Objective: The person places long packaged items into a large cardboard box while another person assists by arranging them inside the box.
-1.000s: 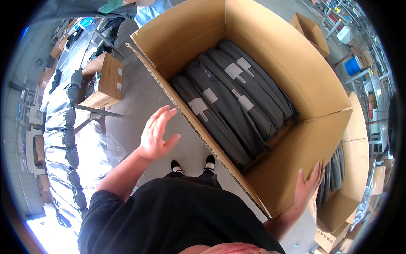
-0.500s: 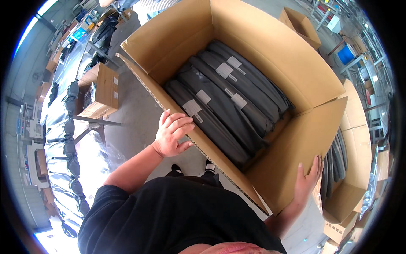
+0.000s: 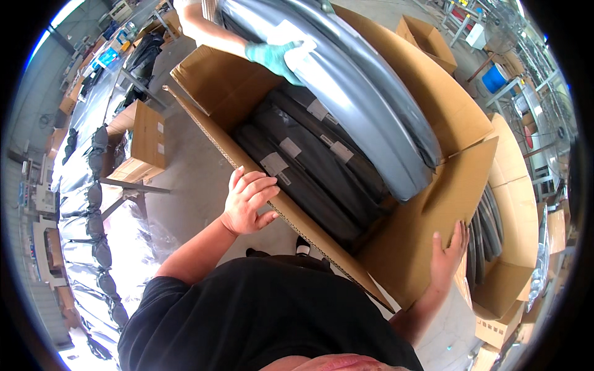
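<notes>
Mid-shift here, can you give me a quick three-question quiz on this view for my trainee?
1. True or false: the left hand is at the rim of the box.
2. The co-worker's green glove is on: A, a hammer; B, the grey packages; C, a broom.
3. Fill in: the labels on the dark packages inside are ____.

Key: 1 true; 2 B; 3 white.

It was a workshop, with a big cardboard box [image 3: 405, 250] in the middle, a long desk [image 3: 114, 80] at ten o'clock and a metal frame [image 3: 507, 91] at two.
</notes>
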Tool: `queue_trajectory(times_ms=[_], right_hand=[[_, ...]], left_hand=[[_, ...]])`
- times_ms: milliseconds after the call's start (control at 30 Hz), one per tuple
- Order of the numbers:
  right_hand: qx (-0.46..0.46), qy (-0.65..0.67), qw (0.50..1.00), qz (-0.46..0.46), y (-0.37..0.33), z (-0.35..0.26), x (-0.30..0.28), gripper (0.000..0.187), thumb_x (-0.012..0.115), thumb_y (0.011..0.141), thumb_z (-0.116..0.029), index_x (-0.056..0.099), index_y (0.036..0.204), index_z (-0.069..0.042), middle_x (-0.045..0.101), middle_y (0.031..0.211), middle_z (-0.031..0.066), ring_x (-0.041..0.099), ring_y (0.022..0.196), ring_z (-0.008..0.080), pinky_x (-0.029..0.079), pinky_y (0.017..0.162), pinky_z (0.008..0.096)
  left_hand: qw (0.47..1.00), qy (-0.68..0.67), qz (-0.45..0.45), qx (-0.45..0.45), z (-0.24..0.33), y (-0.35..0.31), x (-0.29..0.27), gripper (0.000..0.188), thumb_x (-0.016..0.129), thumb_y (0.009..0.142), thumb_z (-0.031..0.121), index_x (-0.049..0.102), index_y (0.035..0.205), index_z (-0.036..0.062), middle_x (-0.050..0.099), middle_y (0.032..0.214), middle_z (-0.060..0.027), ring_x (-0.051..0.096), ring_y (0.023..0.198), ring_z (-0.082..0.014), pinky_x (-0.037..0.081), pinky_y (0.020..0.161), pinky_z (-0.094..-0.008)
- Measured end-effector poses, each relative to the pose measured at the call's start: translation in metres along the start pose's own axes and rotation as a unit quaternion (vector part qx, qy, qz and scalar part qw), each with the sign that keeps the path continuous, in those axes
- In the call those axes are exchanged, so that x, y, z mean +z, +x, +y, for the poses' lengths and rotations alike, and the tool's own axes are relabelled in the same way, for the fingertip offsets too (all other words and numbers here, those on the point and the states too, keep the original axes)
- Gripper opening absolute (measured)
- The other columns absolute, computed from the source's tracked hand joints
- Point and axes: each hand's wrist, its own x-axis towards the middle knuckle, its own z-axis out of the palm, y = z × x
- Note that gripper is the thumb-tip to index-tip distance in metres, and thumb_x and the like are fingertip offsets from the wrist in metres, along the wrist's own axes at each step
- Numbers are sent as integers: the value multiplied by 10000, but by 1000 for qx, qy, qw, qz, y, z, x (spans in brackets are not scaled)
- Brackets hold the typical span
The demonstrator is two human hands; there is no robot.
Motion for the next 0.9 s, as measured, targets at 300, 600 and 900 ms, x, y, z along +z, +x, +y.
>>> queue_trajectory(times_ms=[300, 600, 900], right_hand=[[-13, -38, 999, -6, 3, -10, 3, 632, 691, 847, -181, 445, 1416, -61, 411, 1488, 143, 274, 1411, 394, 271, 1149, 489], [4, -35, 999, -42, 12, -18, 0, 530, 654, 873, -192, 506, 1348, -8, 469, 1437, 165, 364, 1360, 365, 281, 1137, 453], [-7, -31, 999, -42, 12, -14, 2, 509, 667, 854, -161, 525, 1320, -16, 493, 1411, 166, 366, 1345, 400, 287, 1133, 502]], left_hand=[[1000, -4, 7, 1, -1, 2, 1, 465, 633, 842, 487, 628, 1111, 109, 611, 1202, -64, 549, 1117, -278, 249, 1088, -533], [1000, -12, -8, 13, -7, 7, 5, 410, 578, 888, 439, 601, 1092, 84, 605, 1215, -104, 551, 1107, -313, 246, 1071, -547], [1000, -18, -11, -3, -7, 11, 5, 400, 626, 853, 419, 617, 1122, 124, 607, 1219, -62, 550, 1120, -280, 223, 1100, -535]])
